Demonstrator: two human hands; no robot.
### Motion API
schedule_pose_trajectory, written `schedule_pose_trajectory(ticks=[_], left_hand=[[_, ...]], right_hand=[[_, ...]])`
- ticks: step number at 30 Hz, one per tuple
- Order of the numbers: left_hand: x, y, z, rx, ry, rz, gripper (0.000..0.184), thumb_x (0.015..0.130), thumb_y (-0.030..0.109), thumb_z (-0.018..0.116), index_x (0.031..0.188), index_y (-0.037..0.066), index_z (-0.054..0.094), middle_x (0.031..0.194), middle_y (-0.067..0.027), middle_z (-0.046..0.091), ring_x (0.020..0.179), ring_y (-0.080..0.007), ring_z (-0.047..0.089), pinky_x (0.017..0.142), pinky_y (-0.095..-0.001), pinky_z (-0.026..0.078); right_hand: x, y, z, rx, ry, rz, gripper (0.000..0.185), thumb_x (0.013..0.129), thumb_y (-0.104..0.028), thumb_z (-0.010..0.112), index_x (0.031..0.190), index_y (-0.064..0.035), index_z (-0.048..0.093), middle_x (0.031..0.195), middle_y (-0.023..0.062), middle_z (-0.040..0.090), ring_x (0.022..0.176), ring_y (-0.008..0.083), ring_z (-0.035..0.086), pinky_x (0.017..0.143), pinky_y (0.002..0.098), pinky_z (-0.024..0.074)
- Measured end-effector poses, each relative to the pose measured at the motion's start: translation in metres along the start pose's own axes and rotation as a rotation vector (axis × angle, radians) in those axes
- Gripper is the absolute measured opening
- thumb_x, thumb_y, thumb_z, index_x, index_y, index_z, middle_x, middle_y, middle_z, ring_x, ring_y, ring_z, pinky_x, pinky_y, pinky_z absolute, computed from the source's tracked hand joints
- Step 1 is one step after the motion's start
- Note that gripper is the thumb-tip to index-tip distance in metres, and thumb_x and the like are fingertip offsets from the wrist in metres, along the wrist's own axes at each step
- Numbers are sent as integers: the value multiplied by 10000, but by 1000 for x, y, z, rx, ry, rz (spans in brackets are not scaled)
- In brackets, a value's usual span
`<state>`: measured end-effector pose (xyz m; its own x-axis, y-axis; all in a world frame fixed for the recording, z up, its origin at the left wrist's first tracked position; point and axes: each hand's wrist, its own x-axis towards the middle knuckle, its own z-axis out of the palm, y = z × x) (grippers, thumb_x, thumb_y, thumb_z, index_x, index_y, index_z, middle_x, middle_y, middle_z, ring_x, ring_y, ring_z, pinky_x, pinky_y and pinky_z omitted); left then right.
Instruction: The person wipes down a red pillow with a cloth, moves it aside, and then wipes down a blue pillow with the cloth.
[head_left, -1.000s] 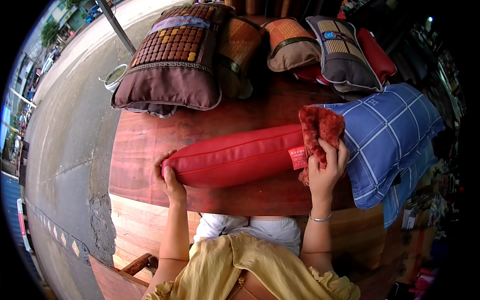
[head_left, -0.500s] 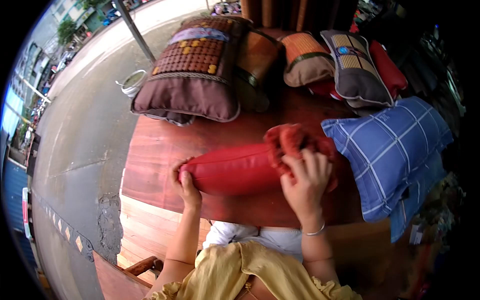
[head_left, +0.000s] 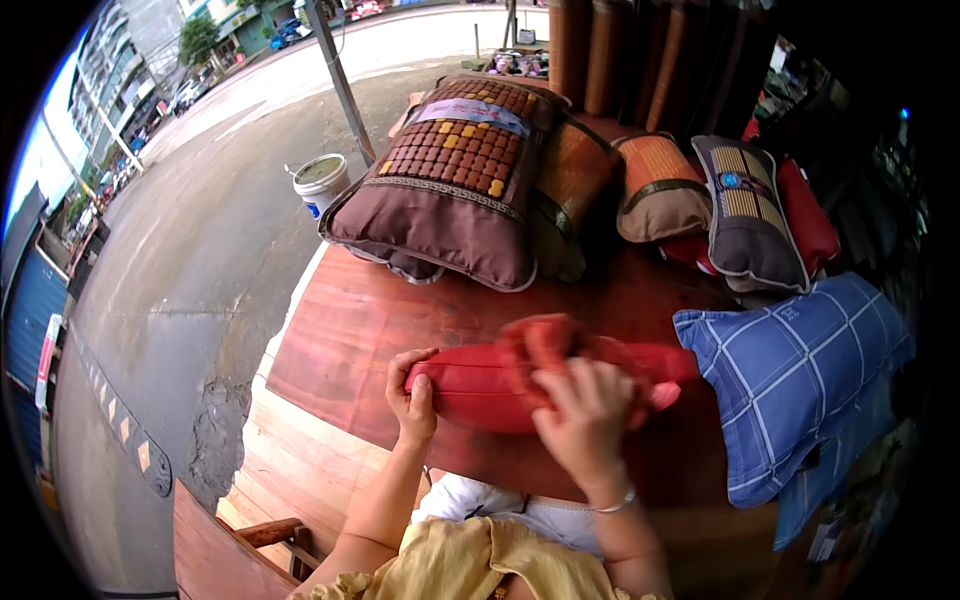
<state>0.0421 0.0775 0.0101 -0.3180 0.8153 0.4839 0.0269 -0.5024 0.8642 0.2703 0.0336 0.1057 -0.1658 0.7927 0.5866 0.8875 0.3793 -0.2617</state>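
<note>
Under the left hand (head_left: 412,392), the red bolster (head_left: 465,390) looks smooth, leathery and faintly glossy; the red cloth (head_left: 545,345) under the right hand (head_left: 588,415) is blurred, perhaps rough plush. Beyond the left hand, polished wooden tabletop (head_left: 350,325); right of the right hand, matt cloth checked pillow (head_left: 800,385).

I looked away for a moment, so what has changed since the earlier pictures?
The right hand has moved the red cloth leftward along the red pillow, from its right end toward the left hand. Nothing was visibly grasped or let go. The left hand still holds the left end; the blue pillow and brown pillow stay put on the table.
</note>
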Motion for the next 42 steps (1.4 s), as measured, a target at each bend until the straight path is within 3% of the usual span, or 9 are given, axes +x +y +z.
schedule_pose_trajectory(ticks=[4, 9, 16, 22, 26, 33, 37, 41, 42], left_hand=[[2, 8, 1, 14, -27, 7, 320, 919, 234, 598, 1092, -34, 632, 1089, -151, 646, 1035, -244, 608, 950, -355, 454], [8, 20, -2, 101, -81, 76, 226, 882, 121, 573, 1020, -42, 648, 1082, -157, 646, 1030, -250, 612, 945, -350, 456], [10, 25, 1, 31, -84, -8, 165, 885, 12, 507, 970, -44, 637, 1017, -121, 644, 958, -188, 614, 876, -301, 476], [2, 16, 0, -133, 1, -140, 142, 979, 72, 498, 952, -12, 609, 956, -47, 612, 849, -85, 548, 780, -240, 465], [10, 16, 2, -26, -45, -13, 180, 965, 62, 481, 987, -41, 628, 1002, -110, 647, 941, -169, 614, 870, -296, 471], [6, 16, 0, -4, -62, -10, 192, 937, 49, 482, 992, -53, 635, 1025, -150, 654, 984, -221, 627, 918, -325, 465], [5, 15, 4, -19, -25, 17, 203, 931, 65, 487, 998, -51, 639, 1024, -151, 654, 983, -224, 624, 917, -328, 463], [9, 16, 5, 28, -9, 1, 217, 944, 92, 476, 996, -40, 641, 1007, -134, 646, 955, -202, 611, 892, -319, 464], [8, 13, 5, 27, -22, 2, 217, 944, 92, 476, 996, -40, 641, 1007, -134, 646, 955, -202, 611, 892, -319, 464]], right_hand=[[-21, 60, -44, -244, 118, 254, 354, 709, -113, 672, 1061, -149, 686, 1162, 134, 583, 1093, 357, 528, 953, 526, 383], [-24, 74, -48, -303, 202, 312, 350, 710, -108, 671, 1058, -135, 683, 1173, 139, 584, 1100, 371, 519, 968, 509, 381], [12, -34, 13, 53, -75, 35, 379, 713, -159, 700, 1088, -195, 657, 1087, 93, 576, 1031, 309, 528, 867, 491, 392], [14, -64, 49, 254, 46, -102, 419, 706, -197, 739, 1119, -207, 666, 1119, 84, 564, 1011, 297, 533, 861, 468, 398], [3, -14, 11, 68, -12, 7, 395, 713, -161, 716, 1104, -192, 671, 1107, 106, 569, 1031, 325, 532, 875, 489, 395], [-33, 81, -45, -212, 245, 296, 366, 721, -99, 704, 1083, -149, 679, 1194, 127, 577, 1095, 375, 512, 951, 539, 381], [-23, 59, -33, -295, 223, 286, 362, 728, -125, 709, 1086, -167, 678, 1185, 118, 577, 1091, 365, 513, 945, 525, 379], [2, -7, 4, -101, 45, 95, 374, 706, -209, 718, 1073, -212, 647, 1092, 77, 560, 984, 301, 514, 783, 484, 374], [6, -26, 18, -13, 21, 48, 388, 690, -175, 702, 1074, -210, 659, 1088, 85, 557, 1005, 315, 511, 838, 501, 375]])
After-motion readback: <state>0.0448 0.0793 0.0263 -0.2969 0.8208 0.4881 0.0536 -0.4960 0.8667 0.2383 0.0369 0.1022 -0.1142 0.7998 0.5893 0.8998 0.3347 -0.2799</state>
